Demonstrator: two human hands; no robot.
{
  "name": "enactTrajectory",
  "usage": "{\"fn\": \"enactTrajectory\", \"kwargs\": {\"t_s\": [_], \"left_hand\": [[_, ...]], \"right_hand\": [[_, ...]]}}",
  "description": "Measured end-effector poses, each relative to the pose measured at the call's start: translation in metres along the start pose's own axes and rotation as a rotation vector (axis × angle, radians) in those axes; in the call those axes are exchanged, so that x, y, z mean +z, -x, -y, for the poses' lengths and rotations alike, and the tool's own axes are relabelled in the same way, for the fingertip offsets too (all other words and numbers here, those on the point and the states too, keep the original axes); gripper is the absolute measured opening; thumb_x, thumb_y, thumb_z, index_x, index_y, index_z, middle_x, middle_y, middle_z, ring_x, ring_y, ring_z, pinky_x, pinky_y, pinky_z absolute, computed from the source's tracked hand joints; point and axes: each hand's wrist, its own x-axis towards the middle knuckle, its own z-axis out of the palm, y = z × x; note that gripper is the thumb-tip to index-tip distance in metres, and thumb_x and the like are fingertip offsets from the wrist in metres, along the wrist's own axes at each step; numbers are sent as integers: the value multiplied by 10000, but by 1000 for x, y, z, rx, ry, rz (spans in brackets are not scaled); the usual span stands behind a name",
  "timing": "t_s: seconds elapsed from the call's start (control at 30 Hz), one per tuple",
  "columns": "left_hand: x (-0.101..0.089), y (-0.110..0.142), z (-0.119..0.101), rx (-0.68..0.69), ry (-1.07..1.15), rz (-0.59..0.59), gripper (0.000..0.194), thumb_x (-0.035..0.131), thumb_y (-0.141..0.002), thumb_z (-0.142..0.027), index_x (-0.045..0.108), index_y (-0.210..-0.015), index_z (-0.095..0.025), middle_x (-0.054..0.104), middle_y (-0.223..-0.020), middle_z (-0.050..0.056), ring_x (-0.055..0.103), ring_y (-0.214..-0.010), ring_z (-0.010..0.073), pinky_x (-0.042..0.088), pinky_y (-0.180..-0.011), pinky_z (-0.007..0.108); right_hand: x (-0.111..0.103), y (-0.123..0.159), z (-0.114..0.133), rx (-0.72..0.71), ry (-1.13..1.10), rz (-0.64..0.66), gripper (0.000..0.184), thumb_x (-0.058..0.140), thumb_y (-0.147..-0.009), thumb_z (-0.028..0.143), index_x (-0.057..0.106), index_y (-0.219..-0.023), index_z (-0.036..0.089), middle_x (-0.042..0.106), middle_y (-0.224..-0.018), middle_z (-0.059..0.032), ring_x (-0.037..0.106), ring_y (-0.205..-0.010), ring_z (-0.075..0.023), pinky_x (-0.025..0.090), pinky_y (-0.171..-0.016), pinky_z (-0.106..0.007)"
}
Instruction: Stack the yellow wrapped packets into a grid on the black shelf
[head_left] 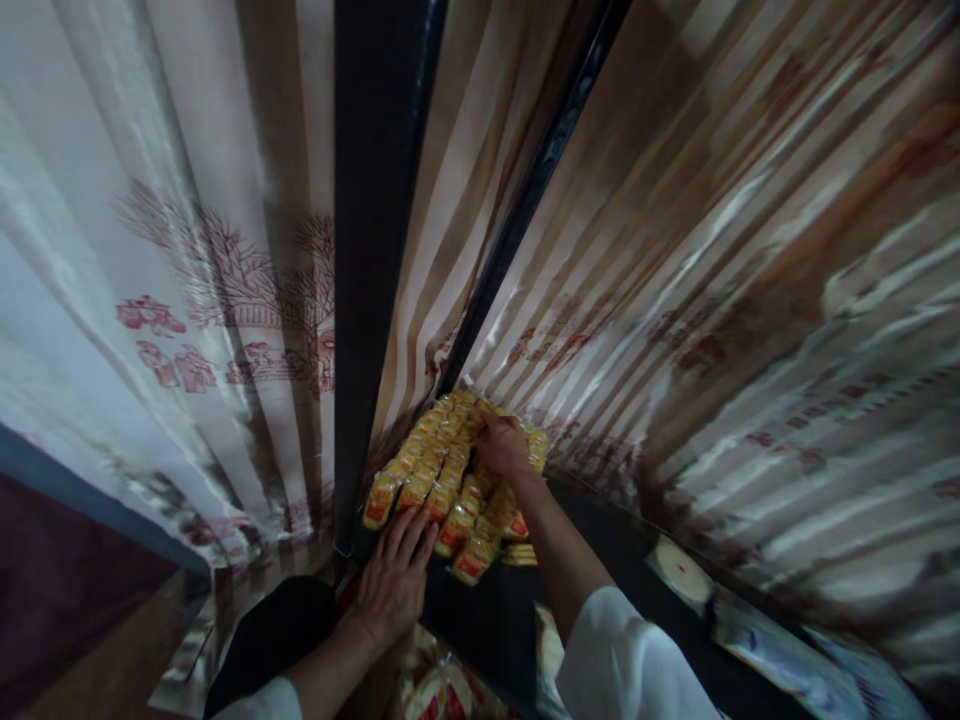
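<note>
A stack of yellow snack packets with red labels [439, 470] lies in rows on a dark shelf [495, 615], pushed against striped curtains. My left hand [394, 580] rests flat at the near edge of the packets, fingers stretched and touching the front row. My right hand [501, 447] reaches further back over the stack, fingers curled down onto the packets at the rear. Whether it grips one packet I cannot make out. Both arms wear white sleeves.
Cream and brown striped curtains [675, 250] with red prints hang close on both sides. A dark vertical post [375, 250] stands left of the packets. More packets [442, 695] lie below the shelf. Round white items [679, 572] sit on the shelf at right.
</note>
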Motion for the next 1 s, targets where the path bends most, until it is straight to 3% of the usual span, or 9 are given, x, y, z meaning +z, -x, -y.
{"fn": "enactTrajectory", "kwargs": {"t_s": [0.13,0.3,0.43,0.57,0.77,0.9,1.0], "left_hand": [[0,2,0,-16,11,33,547,451,-787,-113,458,-1324,-217,450,-1392,21,284,-1327,213,302,-1052,362],[1,4,2,-12,50,39,540,435,-800,-98,453,-1329,-208,432,-1406,37,258,-1344,209,294,-1067,373],[-1,3,2,-18,83,61,535,438,-795,-106,461,-1322,-195,423,-1412,45,262,-1344,218,293,-1076,390],[-3,3,0,-60,111,83,499,434,-797,-113,491,-1291,-162,433,-1406,43,275,-1338,210,286,-1088,377],[-1,4,2,-42,118,54,483,415,-801,-86,505,-1271,-155,444,-1393,60,275,-1343,210,298,-1085,393],[0,8,2,-31,91,10,445,406,-813,-59,545,-1224,-155,470,-1362,91,317,-1318,229,346,-1048,410],[2,8,-2,56,104,19,400,405,-836,-69,578,-1179,-180,547,-1272,83,408,-1247,219,404,-998,374]], "right_hand": [[-8,7,0,-38,-58,-28,470,572,-772,249,543,-1233,168,675,-1061,-66,546,-1068,-202,379,-941,-285],[-31,53,11,-62,-168,-150,331,502,-836,284,600,-1140,197,644,-1111,-65,549,-1047,-197,403,-907,-298],[-44,100,25,-174,-189,8,264,527,-836,325,630,-1063,238,652,-1052,-42,538,-1024,-194,415,-853,-277],[-47,127,41,-234,-12,106,308,613,-779,363,619,-1051,218,643,-1052,-64,494,-1059,-240,381,-912,-316],[-45,122,64,-210,194,129,282,627,-765,315,602,-1015,186,648,-1006,-99,513,-1010,-274,393,-848,-341],[-43,117,68,-227,211,118,239,626,-770,296,597,-982,189,660,-981,-94,522,-1000,-266,394,-834,-335],[-41,118,65,-249,193,90,246,625,-773,297,588,-989,184,658,-986,-89,521,-1003,-258,391,-855,-330]]}}
